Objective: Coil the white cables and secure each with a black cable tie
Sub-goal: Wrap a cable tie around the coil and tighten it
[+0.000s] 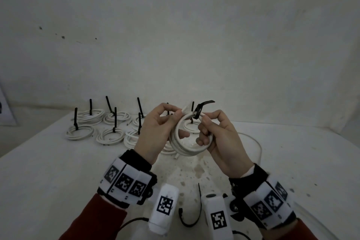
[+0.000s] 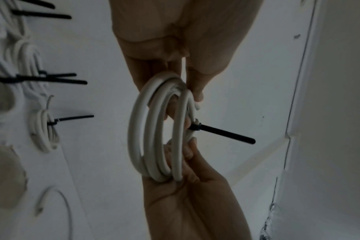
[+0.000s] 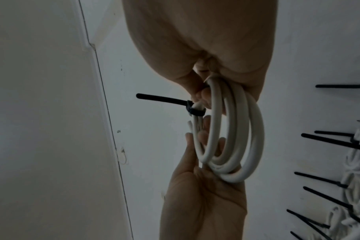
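Wrist bands with black-and-white markers sit closest to the head view, and between them, at about 6 o'clock on the table point(image 1: 58, 171), lies a spare black tie point(image 1: 190, 220), curled and unused. Above it both hands hold up one white coil point(image 1: 185, 142), clear of the table and roughly at the centre of the view.

The left hand point(image 1: 155, 132) grips the coil's 9 o'clock side, thumb and fingers curled round the loops near a cut cable end at the top. The right hand point(image 1: 218, 142) grips the 3 o'clock side, its fingers wrapped through the ring. A black cable tie point(image 1: 200, 111) is already looped round the strands at about 1 o'clock on the coil, its tail sticking out up and to the right. In the left wrist view the tail point(image 2: 226, 134) stands clear of the bundle, and the loops below still spread apart.

The step in hand looks like cinching: the tie is threaded, but I cannot tell how tight it is. The next move probably calls for one hand to let go of the coil, pinch the tail and pull, while the other keeps the loops gathered.

From 10 to 12 o'clock on the table sit the finished coils point(image 1: 79, 132), each with a black tail standing up. A loose white cable point(image 1: 257, 142) arcs at 3 o'clock, seemingly not yet coiled. Nothing blocks the tail; the likelier trouble is the slack loops slipping out as the grip changes.
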Motion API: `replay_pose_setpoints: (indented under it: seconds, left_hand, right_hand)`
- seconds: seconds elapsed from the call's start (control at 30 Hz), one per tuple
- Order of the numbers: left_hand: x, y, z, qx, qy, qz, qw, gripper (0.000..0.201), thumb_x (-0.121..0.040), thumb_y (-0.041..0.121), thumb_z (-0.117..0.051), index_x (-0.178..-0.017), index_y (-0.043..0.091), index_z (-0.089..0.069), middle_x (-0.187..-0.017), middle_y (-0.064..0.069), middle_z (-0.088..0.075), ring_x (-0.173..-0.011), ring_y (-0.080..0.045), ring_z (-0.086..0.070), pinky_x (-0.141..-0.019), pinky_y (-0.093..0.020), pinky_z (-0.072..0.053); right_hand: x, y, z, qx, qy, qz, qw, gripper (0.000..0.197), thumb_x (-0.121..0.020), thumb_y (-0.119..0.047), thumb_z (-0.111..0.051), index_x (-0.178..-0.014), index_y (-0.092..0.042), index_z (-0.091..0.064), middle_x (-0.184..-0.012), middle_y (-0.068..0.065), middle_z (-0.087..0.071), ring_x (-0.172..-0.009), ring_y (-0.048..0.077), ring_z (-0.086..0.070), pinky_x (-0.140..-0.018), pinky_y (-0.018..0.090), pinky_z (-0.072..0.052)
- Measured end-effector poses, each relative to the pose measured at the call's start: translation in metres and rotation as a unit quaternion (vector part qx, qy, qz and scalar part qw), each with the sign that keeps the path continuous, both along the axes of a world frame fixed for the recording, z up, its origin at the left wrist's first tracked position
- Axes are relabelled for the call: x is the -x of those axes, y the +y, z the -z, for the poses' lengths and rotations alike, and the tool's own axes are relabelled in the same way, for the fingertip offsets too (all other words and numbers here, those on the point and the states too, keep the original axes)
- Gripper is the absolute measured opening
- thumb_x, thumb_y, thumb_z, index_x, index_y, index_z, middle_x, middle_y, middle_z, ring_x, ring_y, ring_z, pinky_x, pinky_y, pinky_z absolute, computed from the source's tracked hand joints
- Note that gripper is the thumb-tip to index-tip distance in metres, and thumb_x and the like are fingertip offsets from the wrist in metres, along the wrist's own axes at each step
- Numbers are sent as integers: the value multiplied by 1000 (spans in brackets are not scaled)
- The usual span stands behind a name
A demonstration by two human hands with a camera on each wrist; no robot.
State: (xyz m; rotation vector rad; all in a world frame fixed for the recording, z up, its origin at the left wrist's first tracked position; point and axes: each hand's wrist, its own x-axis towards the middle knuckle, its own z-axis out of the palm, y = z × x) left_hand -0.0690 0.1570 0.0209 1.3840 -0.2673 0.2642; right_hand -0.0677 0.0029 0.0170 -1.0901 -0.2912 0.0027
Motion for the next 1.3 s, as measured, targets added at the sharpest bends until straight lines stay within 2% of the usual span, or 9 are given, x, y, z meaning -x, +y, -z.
replay_pose_setpoints:
  seconds: [0.1,0.23,0.37,0.5,0.63,0.8,0.9,1.03,1.3]
  left_hand:
    - [1,2,0,-12,-21,-19,1000,12,-89,14,-62,-92,2,-61,-72,-12,-70,-52,-20,-64,-53,-28,-53]
    - [0,1,-2,26,21,72,997,21,-85,22,-60,-95,5,-52,-86,-20,-71,-48,-19,-61,-55,-29,-54]
    - [-1,-1,-2,89,80,171,978,25,-88,22,-49,-100,0,-53,-59,-5,-57,-43,-10,-41,-49,-23,-46]
    - [-4,10,-1,-112,-13,46,993,17,-96,19,-51,-89,7,-61,-59,2,-48,-51,-8,-39,-52,-19,-38]
    - [-3,15,3,-356,-201,-74,909,15,-91,35,-52,-86,21,-55,-70,-7,-60,-58,-19,-49,-55,-27,-37]
    - [-5,10,6,-419,-304,-79,852,11,-92,39,-47,-92,30,-53,-74,10,-59,-67,-7,-53,-69,-31,-40]
    - [-6,13,10,-454,-314,-130,824,9,-90,45,-43,-94,38,-46,-75,21,-51,-73,4,-47,-82,-35,-26]
    - [-5,15,8,-479,-325,-164,799,12,-89,45,-43,-98,37,-47,-77,25,-51,-80,4,-46,-73,-35,-19]
    - [-6,17,5,-568,-370,-209,704,14,-90,36,-44,-100,36,-53,-79,18,-60,-81,-5,-46,-77,-34,-16]
  right_hand:
    - [1,-1,-1,12,-15,3,1000,13,-96,-5,-48,-84,-10,-49,-58,2,-42,-46,13,-30,-50,27,-33]
    - [1,-4,-1,39,-38,6,998,16,-96,-5,-47,-82,-11,-49,-58,1,-44,-49,13,-33,-53,27,-32]
    - [-3,-11,-2,91,-62,2,994,17,-95,-6,-50,-80,-13,-51,-65,3,-54,-60,13,-44,-59,24,-38]
    - [-7,-27,-12,275,-5,40,961,25,-97,-27,-50,-81,-15,-64,-79,-1,-63,-74,15,-52,-68,29,-40]
    - [-5,-34,-19,305,103,-57,945,54,-98,-48,-38,-83,-5,-68,-71,8,-65,-63,21,-59,-66,30,-44]
    - [-3,-24,-12,220,78,-93,968,39,-103,-22,-36,-92,2,-64,-74,8,-65,-65,21,-58,-69,27,-50]
    - [-5,-23,-11,190,93,-106,971,38,-103,-20,-34,-95,1,-64,-62,-1,-46,-55,11,-38,-57,23,-36]
    - [-5,-21,-11,162,131,-106,972,38,-102,-25,-38,-94,1,-64,-52,-7,-24,-45,6,-21,-45,18,-21]
    - [-1,-11,-7,115,151,-72,979,29,-97,-30,-50,-83,-8,-62,-45,-8,-16,-39,6,-13,-44,21,-9]
